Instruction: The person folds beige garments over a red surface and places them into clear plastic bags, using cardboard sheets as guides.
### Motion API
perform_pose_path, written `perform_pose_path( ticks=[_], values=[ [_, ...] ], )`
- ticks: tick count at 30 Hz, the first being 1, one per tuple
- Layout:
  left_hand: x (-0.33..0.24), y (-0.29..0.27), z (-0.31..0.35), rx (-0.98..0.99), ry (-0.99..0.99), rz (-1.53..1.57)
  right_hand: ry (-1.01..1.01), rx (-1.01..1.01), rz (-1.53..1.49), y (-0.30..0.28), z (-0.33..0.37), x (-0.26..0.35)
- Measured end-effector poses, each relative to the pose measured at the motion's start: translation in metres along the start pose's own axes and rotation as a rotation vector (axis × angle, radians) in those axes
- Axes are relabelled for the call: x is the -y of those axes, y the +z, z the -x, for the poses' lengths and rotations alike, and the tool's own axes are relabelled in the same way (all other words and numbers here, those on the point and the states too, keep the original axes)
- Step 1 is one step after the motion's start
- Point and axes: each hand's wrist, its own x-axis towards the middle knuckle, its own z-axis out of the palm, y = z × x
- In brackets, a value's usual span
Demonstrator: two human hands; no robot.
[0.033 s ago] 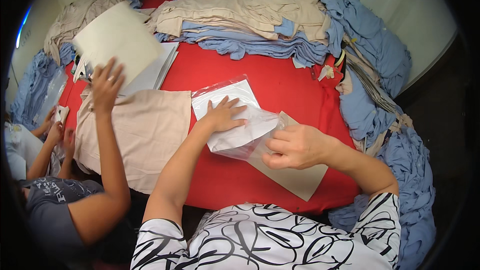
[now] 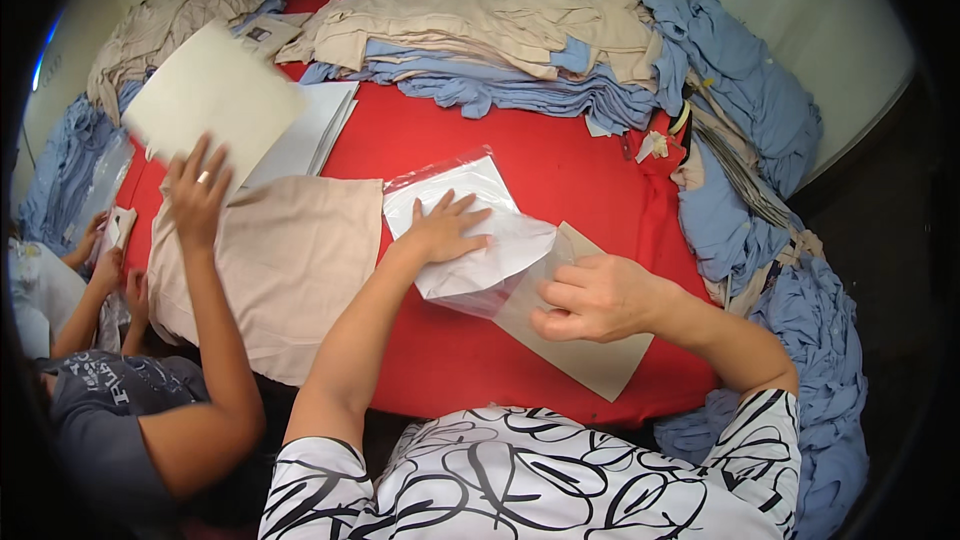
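A clear plastic bag [image 2: 470, 298] with a white sheet [image 2: 490, 183] inside lies on the red-covered table in front of me. My left hand [image 2: 452, 230] rests flat on it, fingers spread. At the bag's right end, my right hand [image 2: 600, 300] is closed, thumb and fingers pinching the loose film. A greyish-beige board [image 2: 590, 360] lies on the table, partly beneath the bag and my right hand.
At left, a co-worker's hand [image 2: 198, 195] is at a cream board [image 2: 215, 105] raised over a beige garment [image 2: 290, 270]. White sheets [image 2: 310, 130] lie behind. Beige clothes [image 2: 450, 25] and blue clothes [image 2: 740, 80] are heaped along the table's far and right edges.
The co-worker's hand and the cream board have shifted left and slightly down. My right hand has moved a little to the right; my left hand stays put.
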Motion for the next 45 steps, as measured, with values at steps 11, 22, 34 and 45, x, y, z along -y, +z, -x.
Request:
perform_pose_path(
  ticks=[11, 22, 34, 45],
  values=[
    [0.041, -0.018, 0.084, -0.882, 0.094, 1.319, 0.733, -0.54, -0.01, -0.079, -0.03, -0.058],
    [-0.074, 0.06, 0.002, -0.009, 0.103, 2.168, 1.032, -0.69, -0.227, -0.15, -0.052, -0.028],
    [-0.078, -0.073, 0.033, -0.554, 0.312, 1.0, 1.741, -1.45, -0.766, -0.01, 0.201, 0.116],
    [-0.204, -0.229, 0.07, -0.516, 0.523, 0.069, 1.625, -1.979, -1.426, 0.102, 0.165, 0.166]
  ],
)
